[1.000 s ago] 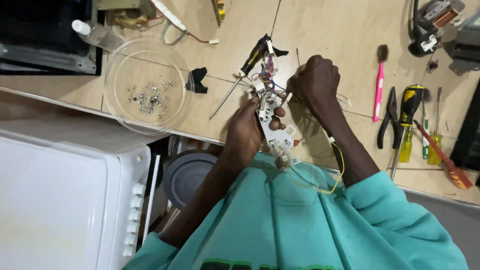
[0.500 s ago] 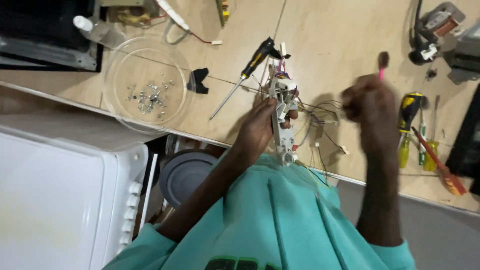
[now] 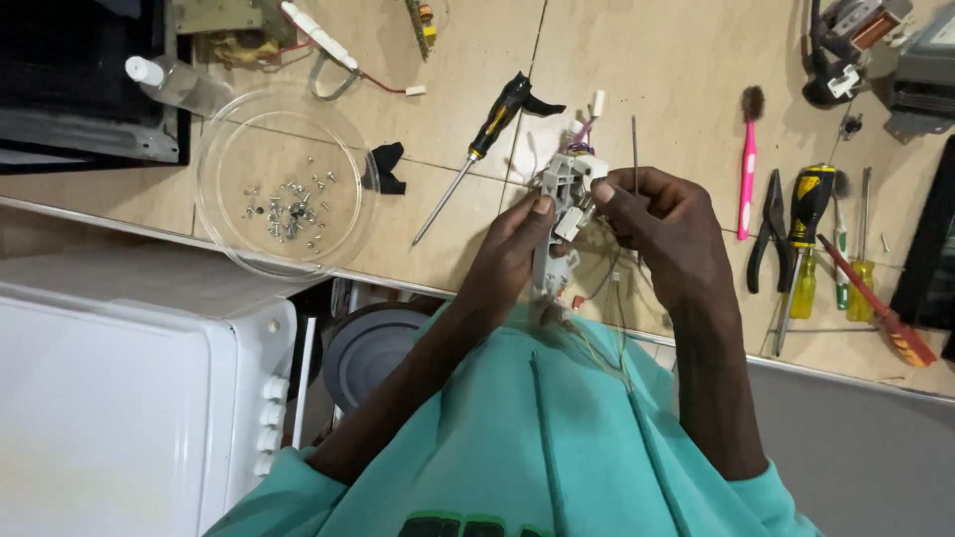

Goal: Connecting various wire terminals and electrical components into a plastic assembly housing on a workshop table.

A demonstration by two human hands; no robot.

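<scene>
Fingers of the left hand [image 3: 517,244] clamp the grey switch bracket [image 3: 559,214] above the bench edge [image 3: 149,224]; right hand [image 3: 662,224] pinches a connector at its top. Best practice, judged: brace the bracket, pull straight, spare the thin wires [image 3: 597,328].

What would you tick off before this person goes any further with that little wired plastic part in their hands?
1. Grey plastic switch part gripped firmly by the left hand: ok.
2. Right hand on the part's upper end, fingertips pinching there: ok.
3. Thin wires hanging free, not snagged: cannot tell.
4. Black-and-yellow screwdriver lying on the tiled floor, close by: ok.
5. Loose screws gathered in the clear glass plate: ok.
6. Pliers lying beside the right hand: ok.
</scene>
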